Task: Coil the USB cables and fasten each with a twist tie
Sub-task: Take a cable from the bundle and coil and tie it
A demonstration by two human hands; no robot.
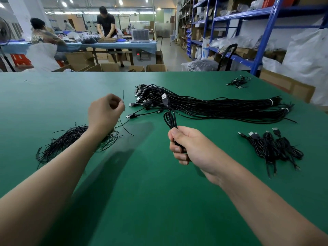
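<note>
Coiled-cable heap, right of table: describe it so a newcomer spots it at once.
On the green table top, look to the right side, nearer the camera than the long bundle of straight black cables. There lies the small heap of black coiled USB cables. Unlike the bundle, its cables are wound into short loops, with the plugs sticking out at the far end.

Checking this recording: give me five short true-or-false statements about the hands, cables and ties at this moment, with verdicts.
1. The right hand grips a coiled cable with its USB plug pointing up. True.
2. The left hand holds nothing. False: it pinches a single twist tie.
3. The pile of twist ties lies right of the long cable bundle. False: it lies to the left, under the left forearm.
4. White bands bind the long cable bundle near its right end. True.
5. A heap of coiled cables lies on the green table at right. True.
</note>
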